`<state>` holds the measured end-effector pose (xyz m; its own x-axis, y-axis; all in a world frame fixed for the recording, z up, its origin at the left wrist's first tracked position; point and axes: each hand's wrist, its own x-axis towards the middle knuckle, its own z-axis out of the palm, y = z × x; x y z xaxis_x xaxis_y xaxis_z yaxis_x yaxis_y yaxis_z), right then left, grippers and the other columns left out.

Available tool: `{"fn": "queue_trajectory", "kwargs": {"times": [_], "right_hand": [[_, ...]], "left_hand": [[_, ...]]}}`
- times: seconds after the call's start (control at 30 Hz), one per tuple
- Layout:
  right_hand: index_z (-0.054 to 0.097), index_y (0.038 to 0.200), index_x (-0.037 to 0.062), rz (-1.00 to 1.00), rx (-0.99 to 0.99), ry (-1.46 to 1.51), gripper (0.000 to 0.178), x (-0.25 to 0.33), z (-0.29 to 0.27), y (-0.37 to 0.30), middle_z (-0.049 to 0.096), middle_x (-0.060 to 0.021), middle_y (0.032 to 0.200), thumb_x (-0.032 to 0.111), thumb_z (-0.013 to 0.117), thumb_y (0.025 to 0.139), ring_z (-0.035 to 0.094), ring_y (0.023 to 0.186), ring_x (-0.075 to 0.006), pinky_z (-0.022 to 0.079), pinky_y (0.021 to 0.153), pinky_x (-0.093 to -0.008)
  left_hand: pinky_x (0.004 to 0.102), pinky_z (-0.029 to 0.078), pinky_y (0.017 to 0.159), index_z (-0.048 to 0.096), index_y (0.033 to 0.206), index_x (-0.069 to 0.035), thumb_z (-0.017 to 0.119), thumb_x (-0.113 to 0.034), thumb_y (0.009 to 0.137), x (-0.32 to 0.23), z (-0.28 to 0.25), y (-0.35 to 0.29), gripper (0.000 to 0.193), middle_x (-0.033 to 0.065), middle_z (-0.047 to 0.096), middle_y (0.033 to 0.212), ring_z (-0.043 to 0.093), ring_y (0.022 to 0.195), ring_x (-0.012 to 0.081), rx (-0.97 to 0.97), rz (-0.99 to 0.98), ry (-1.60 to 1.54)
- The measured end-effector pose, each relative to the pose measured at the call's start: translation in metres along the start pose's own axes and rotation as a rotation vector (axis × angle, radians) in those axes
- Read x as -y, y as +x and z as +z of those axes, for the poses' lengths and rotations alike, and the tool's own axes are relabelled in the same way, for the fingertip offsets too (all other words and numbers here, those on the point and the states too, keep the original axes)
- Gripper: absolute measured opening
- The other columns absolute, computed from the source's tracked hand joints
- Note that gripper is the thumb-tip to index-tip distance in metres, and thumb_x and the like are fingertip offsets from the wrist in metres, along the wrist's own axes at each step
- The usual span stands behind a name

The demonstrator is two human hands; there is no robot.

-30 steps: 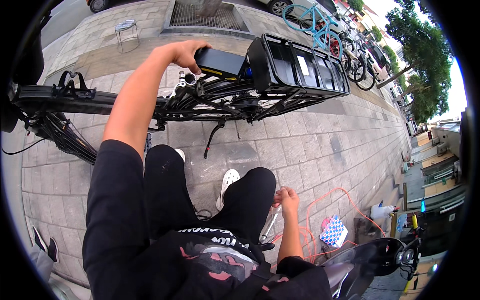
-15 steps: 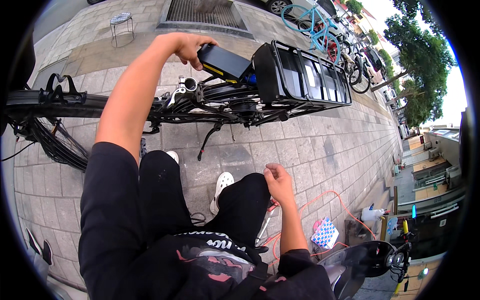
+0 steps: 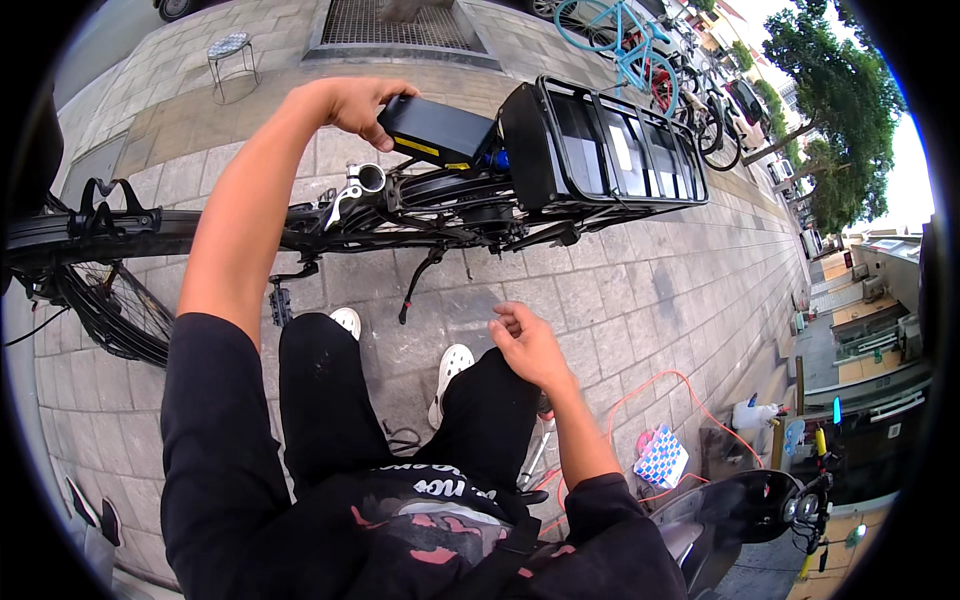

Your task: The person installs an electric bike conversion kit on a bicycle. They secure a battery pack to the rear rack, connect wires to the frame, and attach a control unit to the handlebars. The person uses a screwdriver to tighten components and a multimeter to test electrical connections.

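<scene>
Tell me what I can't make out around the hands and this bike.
In the head view:
Left hand: palm hidden by its own back.
Blue part beside the black box: too small to identify.
Bicycle: left end cut off by the dark rim.

Lg wht lettering (image 3: 437,488) across front of blk tee (image 3: 330,540), partly lost in folds, only bits legible. Yel label strip (image 3: 416,147) on near side of blk box (image 3: 440,122), plus 2nd, smaller yel label (image 3: 458,166) nr its RH end; print on both too sm to read. Pale rect patch (image 3: 625,148) at rear rack (image 3: 558,140), label or reflection, can't tell. Sm wht sign (image 3: 894,431) on dark shopfront (image 3: 865,450), far R, illegible
</scene>
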<state>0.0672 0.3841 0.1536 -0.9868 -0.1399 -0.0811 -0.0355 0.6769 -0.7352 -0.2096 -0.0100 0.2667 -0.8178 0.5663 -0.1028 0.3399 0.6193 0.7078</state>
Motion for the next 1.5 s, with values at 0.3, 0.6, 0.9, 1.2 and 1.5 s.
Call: {"fn": "queue_trajectory", "kwargs": {"times": [0.3, 0.6, 0.9, 1.2, 1.5], "right_hand": [[0.067, 0.129, 0.0023, -0.931, -0.127, -0.685, 0.039, 0.211, -0.043, 0.151, 0.074, -0.0179, 0.114, 0.022, 0.071, 0.096, 0.069, 0.109, -0.0371, 0.054, 0.097, -0.0480], [0.061, 0.140, 0.0050, -0.549, 0.239, -1.131, 0.075, 0.259, 0.026, 0.256, 0.071, -0.0200, 0.133, 0.057, 0.079, 0.089, 0.069, 0.126, -0.0354, 0.056, 0.103, -0.0484], [0.073, 0.123, 0.0036, -0.703, 0.391, -1.136, 0.064, 0.286, 0.006, 0.264, 0.073, -0.0231, 0.125, 0.050, 0.081, 0.080, 0.070, 0.121, -0.0370, 0.058, 0.098, -0.0471], [0.073, 0.114, -0.0098, -0.665, 0.326, -1.097, 0.081, 0.281, 0.004, 0.267, 0.072, -0.0286, 0.122, 0.060, 0.083, 0.075, 0.073, 0.113, -0.0412, 0.060, 0.098, -0.0457], [0.080, 0.077, -0.0034, -0.572, 0.401, -0.932, 0.050, 0.276, 0.004, 0.293, 0.078, -0.0248, 0.085, 0.044, 0.084, 0.064, 0.076, 0.082, -0.0395, 0.062, 0.078, -0.0440]], "left_hand": [[0.0435, 0.047, 0.117, 0.041, 0.166, -0.013, 0.098, -0.017, 0.078, 0.039, 0.034, -0.020, 0.105, 0.0193, 0.065, 0.148, 0.056, 0.144, 0.0328, -0.248, 0.103, -0.337], [0.0370, 0.049, 0.113, 0.052, 0.156, -0.001, 0.079, -0.001, 0.094, 0.037, 0.057, -0.041, 0.068, 0.0156, 0.061, 0.154, 0.056, 0.142, 0.0245, -0.216, -0.038, -0.433], [0.0336, 0.062, 0.094, 0.038, 0.162, -0.002, 0.083, 0.006, 0.084, 0.055, 0.084, -0.029, 0.090, 0.0102, 0.070, 0.129, 0.071, 0.110, 0.0170, -0.230, 0.184, -1.043], [0.0385, 0.066, 0.089, 0.028, 0.167, 0.004, 0.092, 0.002, 0.069, 0.067, 0.091, -0.011, 0.117, 0.0181, 0.070, 0.130, 0.077, 0.105, 0.0255, -0.228, 0.264, -1.177], [0.0320, 0.063, 0.085, 0.041, 0.163, 0.000, 0.084, 0.008, 0.076, 0.077, 0.100, 0.000, 0.098, 0.0093, 0.072, 0.126, 0.075, 0.097, 0.0169, -0.285, 0.311, -1.234]]}}
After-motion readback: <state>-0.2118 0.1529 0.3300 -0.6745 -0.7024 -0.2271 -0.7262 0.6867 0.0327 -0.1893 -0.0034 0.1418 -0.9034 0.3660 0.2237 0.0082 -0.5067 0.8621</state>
